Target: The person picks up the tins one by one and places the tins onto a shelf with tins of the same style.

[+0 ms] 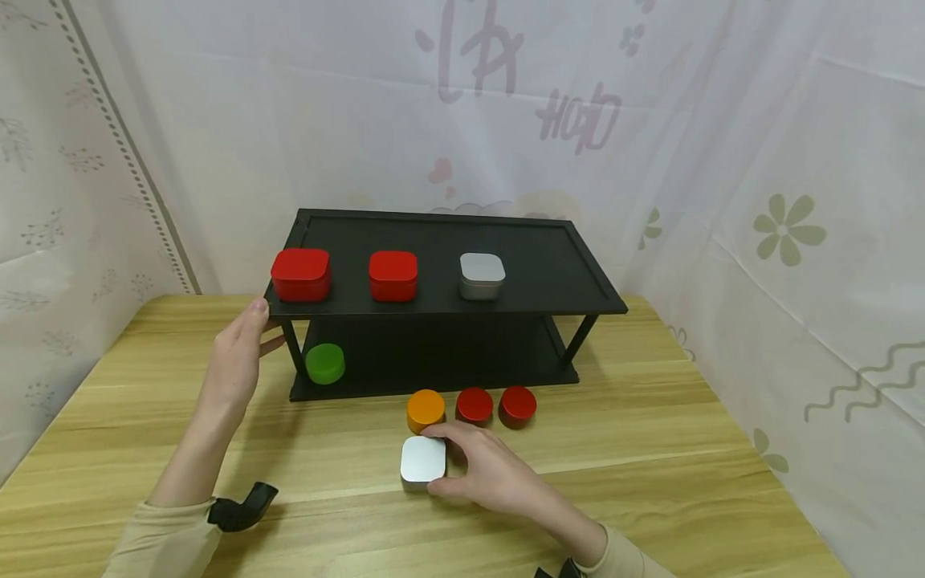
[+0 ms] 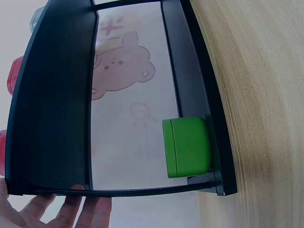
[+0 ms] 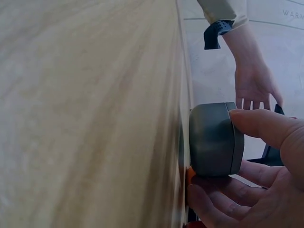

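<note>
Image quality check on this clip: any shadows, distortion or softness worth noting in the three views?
Head: soft shadow on the table beside the left forearm; left wrist: edges of the black shelf bow outward, like lens distortion; right wrist: wood grain looks smeared, while the held silver tin's seam stays readable.

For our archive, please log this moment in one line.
left hand: holds black two-tier shelf, left end | right hand: grips square silver tin near round orange tin | upper tier: two red tins, silver tin | lower tier: green tin

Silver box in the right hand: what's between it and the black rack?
The head view shows an orange container between the silver box and black rack, plus part of the right hand.
</note>
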Demonstrator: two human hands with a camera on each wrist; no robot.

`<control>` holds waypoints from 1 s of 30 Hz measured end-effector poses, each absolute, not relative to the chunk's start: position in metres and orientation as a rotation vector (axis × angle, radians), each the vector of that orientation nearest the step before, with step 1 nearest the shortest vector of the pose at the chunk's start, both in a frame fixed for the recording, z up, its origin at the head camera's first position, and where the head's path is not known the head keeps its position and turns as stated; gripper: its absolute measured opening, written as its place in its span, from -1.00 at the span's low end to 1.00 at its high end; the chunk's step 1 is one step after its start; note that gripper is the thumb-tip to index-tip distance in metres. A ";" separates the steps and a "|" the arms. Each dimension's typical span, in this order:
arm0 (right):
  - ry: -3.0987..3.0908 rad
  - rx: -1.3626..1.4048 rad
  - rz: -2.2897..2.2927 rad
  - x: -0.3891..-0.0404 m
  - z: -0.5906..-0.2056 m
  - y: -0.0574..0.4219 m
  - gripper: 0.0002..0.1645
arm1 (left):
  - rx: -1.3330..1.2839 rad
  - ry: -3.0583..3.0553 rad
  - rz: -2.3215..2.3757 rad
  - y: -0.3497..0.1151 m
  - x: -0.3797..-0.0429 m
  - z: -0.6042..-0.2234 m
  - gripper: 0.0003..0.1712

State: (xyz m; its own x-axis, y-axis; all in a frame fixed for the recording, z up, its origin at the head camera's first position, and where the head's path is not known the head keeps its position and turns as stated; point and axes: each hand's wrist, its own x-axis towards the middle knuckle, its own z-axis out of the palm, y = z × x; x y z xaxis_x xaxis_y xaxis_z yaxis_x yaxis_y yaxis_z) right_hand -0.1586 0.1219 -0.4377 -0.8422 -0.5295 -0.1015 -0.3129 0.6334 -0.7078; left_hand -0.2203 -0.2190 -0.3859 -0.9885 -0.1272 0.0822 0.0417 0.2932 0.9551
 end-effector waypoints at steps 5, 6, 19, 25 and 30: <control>2.540 -0.670 -1.042 -0.159 -0.435 0.123 -0.29 | 0.072 -2.422 -1.739 -0.219 -0.221 -0.386 -0.20; 2.534 -0.670 -1.046 -0.159 -0.434 0.124 -0.29 | 0.073 -2.424 -1.734 -0.219 -0.221 -0.386 -0.20; 2.505 -0.652 -1.085 -0.160 -0.430 0.128 -0.28 | 0.037 -2.416 -1.703 -0.220 -0.222 -0.388 -0.22; 2.486 -0.646 -1.112 -0.159 -0.426 0.130 -0.29 | 0.044 -2.431 -1.692 -0.220 -0.221 -0.387 -0.20; 2.474 -0.652 -1.133 -0.159 -0.424 0.133 -0.29 | 0.047 -2.430 -1.706 -0.219 -0.221 -0.387 -0.20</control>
